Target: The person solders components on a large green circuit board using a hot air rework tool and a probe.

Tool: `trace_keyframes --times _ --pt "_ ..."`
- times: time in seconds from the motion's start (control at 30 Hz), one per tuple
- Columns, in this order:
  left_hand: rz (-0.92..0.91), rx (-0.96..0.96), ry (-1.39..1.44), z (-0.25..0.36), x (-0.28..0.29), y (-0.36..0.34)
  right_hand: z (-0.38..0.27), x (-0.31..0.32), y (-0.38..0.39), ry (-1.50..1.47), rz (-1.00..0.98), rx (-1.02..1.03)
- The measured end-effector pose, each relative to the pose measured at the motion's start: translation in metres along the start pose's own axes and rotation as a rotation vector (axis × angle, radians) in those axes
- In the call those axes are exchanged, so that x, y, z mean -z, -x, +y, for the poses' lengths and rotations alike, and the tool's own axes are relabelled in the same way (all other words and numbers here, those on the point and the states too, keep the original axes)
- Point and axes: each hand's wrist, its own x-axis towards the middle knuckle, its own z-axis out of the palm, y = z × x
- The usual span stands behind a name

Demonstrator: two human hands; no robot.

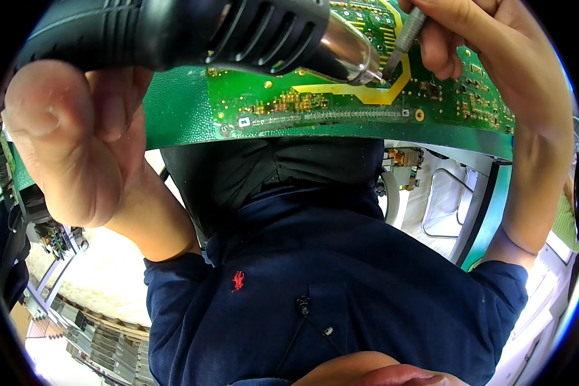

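Observation:
My left hand (77, 141) is wrapped round the black handle of a hot air gun (174, 32), close to the camera. Its metal nozzle (352, 48) points right and down at a green circuit board (447, 116). In my right hand (476, 38), pinched between thumb and fingers, is a slim metal tool (406, 40) with a knurled grip. The tool's dark tip meets the board beside the nozzle's mouth, inside a yellow-bordered area (367, 95). Whether the tip is a blade or a point cannot be made out. Part of the board is hidden behind the gun.
The board lies on a green textured work mat (174, 112) at the bench's near edge. Below the edge are my dark-clothed lap and a metal-framed stool (447, 202) on the right. Boards with parts (402, 167) and stacked grey units (109, 347) stand around.

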Motion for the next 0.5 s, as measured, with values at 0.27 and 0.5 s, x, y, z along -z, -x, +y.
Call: trace_keyframes --times 0.27,0.5 --pt "-0.066 -0.002 -0.035 0.002 0.0 0.0 -0.029 -0.023 -0.012 0.026 -0.103 0.023" --pt "0.002 0.049 -0.099 0.007 -0.018 -0.005 -0.04 -0.029 -0.014 0.052 -0.185 0.033"
